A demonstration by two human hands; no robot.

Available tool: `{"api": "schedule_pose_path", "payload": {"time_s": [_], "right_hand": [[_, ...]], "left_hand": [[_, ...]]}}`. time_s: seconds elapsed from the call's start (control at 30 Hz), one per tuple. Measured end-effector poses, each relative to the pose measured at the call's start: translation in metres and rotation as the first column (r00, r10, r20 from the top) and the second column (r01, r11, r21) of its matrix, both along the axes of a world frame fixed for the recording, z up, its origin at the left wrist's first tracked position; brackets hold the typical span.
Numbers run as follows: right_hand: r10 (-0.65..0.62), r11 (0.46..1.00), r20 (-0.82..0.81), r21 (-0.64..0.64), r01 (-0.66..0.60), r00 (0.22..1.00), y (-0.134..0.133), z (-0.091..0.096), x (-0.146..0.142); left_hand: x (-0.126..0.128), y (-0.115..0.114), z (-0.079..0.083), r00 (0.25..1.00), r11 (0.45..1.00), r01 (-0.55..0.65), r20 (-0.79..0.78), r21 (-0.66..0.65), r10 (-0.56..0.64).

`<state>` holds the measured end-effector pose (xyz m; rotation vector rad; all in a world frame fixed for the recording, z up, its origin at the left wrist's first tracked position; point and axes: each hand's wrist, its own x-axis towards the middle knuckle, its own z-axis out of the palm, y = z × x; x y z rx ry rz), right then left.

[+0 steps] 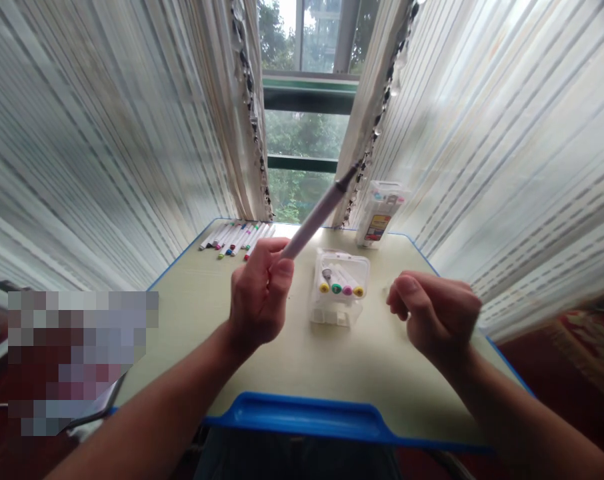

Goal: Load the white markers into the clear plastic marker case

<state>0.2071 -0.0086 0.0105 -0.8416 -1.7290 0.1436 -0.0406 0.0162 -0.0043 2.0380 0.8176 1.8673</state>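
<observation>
My left hand (pixel 263 293) is closed round a marker (pixel 315 223) with a pale barrel. The marker slants up and to the right, its dark, narrow end farthest from the fist. Over the right side of the table, my right hand (pixel 432 313) is curled, fingers tucked in; whatever it may hold is hidden. Between the hands stands a clear plastic box (pixel 339 310) with several markers (pixel 342 288) inside, their yellow, green and pink ends facing me. At the back left of the table lies a row of white markers (pixel 237 240) with coloured ends.
A taller clear case (pixel 381 217) with a label stands at the table's back right. The pale table (pixel 182 333) has a blue rim with a blue trough (pixel 307 415) at its front edge. Striped curtains (pixel 132 120) hang close on both sides of the window.
</observation>
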Motion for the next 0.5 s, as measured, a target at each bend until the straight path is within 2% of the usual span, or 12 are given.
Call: {"api": "schedule_pose_path", "payload": {"time_s": [0.13, 0.27, 0.5], "right_hand": [[0.133, 0.991, 0.019, 0.023, -0.134, 0.991, -0.012, -0.002, 0.0], [0.2, 0.977, 0.01, -0.075, -0.199, 0.98, -0.017, -0.006, 0.0], [0.251, 0.948, -0.251, -0.133, -0.29, 0.935, -0.017, -0.01, -0.007]], "left_hand": [[0.008, -0.014, 0.007, 0.995, 0.996, 0.038, -0.092, 0.08, -0.03], [0.013, -0.023, 0.015, 0.985, 0.991, 0.079, -0.162, 0.108, -0.061], [0.014, -0.025, 0.014, 0.931, 0.988, 0.131, -0.352, 0.081, -0.095]]}}
